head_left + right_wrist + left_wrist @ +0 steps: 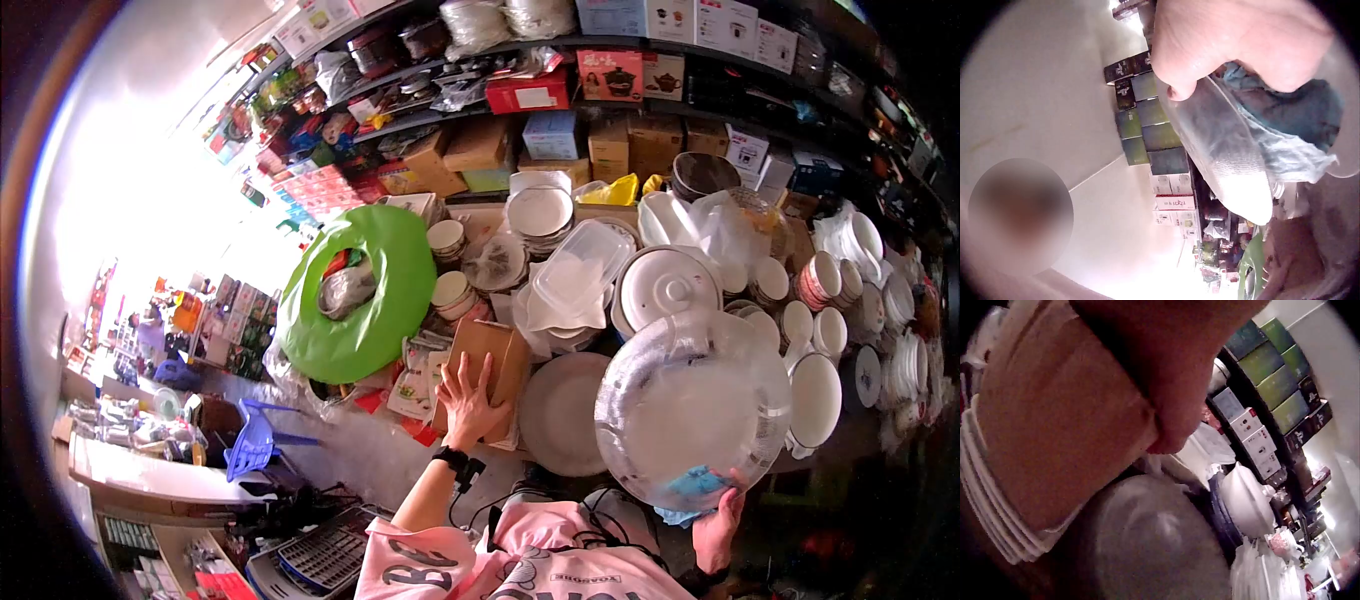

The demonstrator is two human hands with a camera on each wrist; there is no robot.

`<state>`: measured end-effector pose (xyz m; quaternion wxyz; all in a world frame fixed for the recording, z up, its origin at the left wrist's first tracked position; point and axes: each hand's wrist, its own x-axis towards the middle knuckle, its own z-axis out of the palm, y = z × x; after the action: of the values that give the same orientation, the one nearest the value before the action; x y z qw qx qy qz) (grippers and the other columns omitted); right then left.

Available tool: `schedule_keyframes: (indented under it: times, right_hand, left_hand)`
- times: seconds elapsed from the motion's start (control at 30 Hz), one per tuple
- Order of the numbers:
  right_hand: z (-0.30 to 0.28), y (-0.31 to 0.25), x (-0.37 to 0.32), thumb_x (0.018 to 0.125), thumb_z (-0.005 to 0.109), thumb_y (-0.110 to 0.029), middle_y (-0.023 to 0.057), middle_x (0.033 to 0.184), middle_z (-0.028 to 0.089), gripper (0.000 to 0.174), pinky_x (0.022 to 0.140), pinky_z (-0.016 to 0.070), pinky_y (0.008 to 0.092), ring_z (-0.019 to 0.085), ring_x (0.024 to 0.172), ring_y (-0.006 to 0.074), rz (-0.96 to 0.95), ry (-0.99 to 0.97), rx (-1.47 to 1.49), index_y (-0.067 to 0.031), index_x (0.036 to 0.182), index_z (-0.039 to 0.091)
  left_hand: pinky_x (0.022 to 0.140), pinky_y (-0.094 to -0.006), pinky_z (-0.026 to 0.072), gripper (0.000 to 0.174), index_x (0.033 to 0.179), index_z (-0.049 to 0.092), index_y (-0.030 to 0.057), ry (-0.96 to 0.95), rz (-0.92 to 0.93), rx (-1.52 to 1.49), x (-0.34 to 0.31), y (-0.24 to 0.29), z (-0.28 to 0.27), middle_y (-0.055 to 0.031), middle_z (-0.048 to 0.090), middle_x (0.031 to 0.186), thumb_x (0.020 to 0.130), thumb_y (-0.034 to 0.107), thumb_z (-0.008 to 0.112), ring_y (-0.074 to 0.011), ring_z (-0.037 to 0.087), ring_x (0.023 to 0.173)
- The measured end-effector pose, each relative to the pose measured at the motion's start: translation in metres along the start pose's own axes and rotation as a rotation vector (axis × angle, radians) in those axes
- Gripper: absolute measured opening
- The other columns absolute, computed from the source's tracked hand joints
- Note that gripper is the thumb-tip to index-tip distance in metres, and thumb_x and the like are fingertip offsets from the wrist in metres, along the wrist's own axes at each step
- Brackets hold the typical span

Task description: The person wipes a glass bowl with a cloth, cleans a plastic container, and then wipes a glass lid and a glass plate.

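Observation:
My left hand [466, 402] rests with spread, straight fingers on a brown cardboard box [505, 352], which stands on a stack of white flat pieces [997, 506] in the left wrist view. At the right, my right hand [717, 525] grips the rim of a large round clear dish [695, 400], tilted up in front of me. A blue cloth [698, 484] is bunched between that hand and the dish; in the right wrist view the cloth [1297, 119] lies under the fingers. Between the hands sits a large pale round plate [565, 412], partly hidden by the dish.
A green ring-shaped sheet [395, 300] lies left of the box. Behind are stacked white plates [540, 212], a clear plastic container [583, 262] and a lidded white pot [668, 290]. White bowls [815, 388] crowd the right. A blue chair [255, 440] stands at the left.

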<state>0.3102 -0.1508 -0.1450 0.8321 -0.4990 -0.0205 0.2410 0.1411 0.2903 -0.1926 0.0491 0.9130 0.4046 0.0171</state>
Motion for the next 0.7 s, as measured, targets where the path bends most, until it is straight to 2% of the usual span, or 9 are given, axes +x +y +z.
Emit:
schedule_keyframes:
  times: [0.1, 0.2, 0.3, 0.37, 0.43, 0.5, 0.57, 0.6, 0.7]
  right_hand:
    - [-0.001, -0.005, -0.014, 0.101, 0.059, -0.044, 0.0101, 0.133, 0.056, 0.053, 0.106, 0.0412, 0.0499, 0.051, 0.124, 0.0279, -0.036, 0.044, 0.017, -0.0151, 0.143, 0.044]
    - [-0.006, -0.005, -0.028, 0.103, 0.057, -0.040, 0.0103, 0.131, 0.058, 0.049, 0.104, 0.0429, 0.0489, 0.052, 0.123, 0.0275, -0.142, 0.139, -0.085, -0.0147, 0.143, 0.045]
    - [0.007, -0.017, -0.044, 0.104, 0.055, -0.038, 0.0118, 0.132, 0.056, 0.047, 0.103, 0.0436, 0.0482, 0.053, 0.120, 0.0273, -0.179, 0.137, -0.036, -0.0134, 0.143, 0.044]
    - [0.018, -0.025, -0.056, 0.106, 0.052, -0.037, 0.0137, 0.134, 0.054, 0.044, 0.103, 0.0438, 0.0486, 0.055, 0.117, 0.0281, -0.194, 0.163, -0.074, -0.0132, 0.143, 0.045]
    - [0.018, -0.021, -0.069, 0.108, 0.048, -0.036, 0.0149, 0.135, 0.052, 0.041, 0.102, 0.0452, 0.0483, 0.055, 0.115, 0.0286, -0.201, 0.127, 0.030, -0.0157, 0.144, 0.045]
    - [0.005, -0.003, -0.089, 0.108, 0.047, -0.036, 0.0140, 0.134, 0.054, 0.039, 0.100, 0.0471, 0.0483, 0.055, 0.114, 0.0291, -0.169, 0.295, -0.125, -0.0202, 0.144, 0.046]
    - [0.005, 0.001, -0.101, 0.101, 0.063, -0.032, 0.0158, 0.124, 0.062, 0.045, 0.090, 0.0577, 0.0517, 0.062, 0.108, 0.0311, -0.202, 0.467, 0.062, -0.0158, 0.140, 0.047]
    - [0.007, 0.000, -0.103, 0.101, 0.063, -0.032, 0.0158, 0.124, 0.062, 0.045, 0.090, 0.0577, 0.0517, 0.062, 0.108, 0.0311, -0.208, 0.471, 0.062, -0.0158, 0.140, 0.047]
    - [0.023, -0.010, -0.117, 0.104, 0.058, -0.025, 0.0153, 0.140, 0.049, 0.050, 0.109, 0.0387, 0.0431, 0.049, 0.121, 0.0259, -0.025, 0.569, -0.189, -0.0104, 0.148, 0.039]
  left_hand:
    - [0.105, -0.0790, 0.0147, 0.108, 0.160, 0.025, 0.0263, -0.065, 0.007, -0.051, 0.013, 0.011, -0.002, -0.0221, 0.008, 0.164, 0.070, 0.051, 0.080, -0.0587, -0.004, 0.146]
    - [0.104, -0.0784, 0.0201, 0.108, 0.157, 0.028, 0.0150, 0.178, 0.148, -0.038, 0.066, 0.043, -0.026, -0.0286, 0.011, 0.160, 0.069, 0.046, 0.083, -0.0584, 0.003, 0.146]
    - [0.104, -0.0746, 0.0280, 0.114, 0.159, 0.020, 0.0155, 0.018, 0.164, -0.284, 0.161, 0.088, -0.048, -0.0301, 0.020, 0.157, 0.070, 0.046, 0.084, -0.0582, 0.018, 0.143]
    - [0.108, -0.0730, 0.0233, 0.128, 0.161, 0.010, 0.0217, -0.073, 0.142, -0.318, 0.220, 0.115, -0.034, -0.0317, 0.016, 0.159, 0.066, 0.065, 0.083, -0.0557, 0.014, 0.146]
    - [0.108, -0.0743, 0.0231, 0.138, 0.162, 0.003, 0.0227, -0.123, 0.131, -0.267, 0.263, 0.136, -0.001, -0.0345, 0.016, 0.158, 0.061, 0.071, 0.083, -0.0564, 0.015, 0.145]
    - [0.108, -0.0727, 0.0244, 0.144, 0.162, 0.000, 0.0202, -0.166, 0.145, -0.298, 0.282, 0.141, 0.015, -0.0356, 0.020, 0.156, 0.058, 0.072, 0.084, -0.0574, 0.019, 0.144]
    - [0.108, -0.0677, 0.0295, 0.152, 0.162, -0.006, 0.0166, -0.176, 0.255, -0.429, 0.308, 0.131, 0.058, -0.0389, 0.029, 0.149, 0.054, 0.075, 0.085, -0.0567, 0.029, 0.140]
    - [0.108, -0.0662, 0.0313, 0.152, 0.162, -0.005, 0.0157, -0.227, 0.211, -0.453, 0.306, 0.131, 0.053, -0.0398, 0.031, 0.147, 0.054, 0.075, 0.085, -0.0566, 0.031, 0.138]
    - [0.105, -0.0647, 0.0349, 0.152, 0.161, -0.003, 0.0145, -0.277, 0.142, -0.457, 0.302, 0.130, 0.051, -0.0403, 0.032, 0.144, 0.054, 0.077, 0.084, -0.0562, 0.035, 0.135]
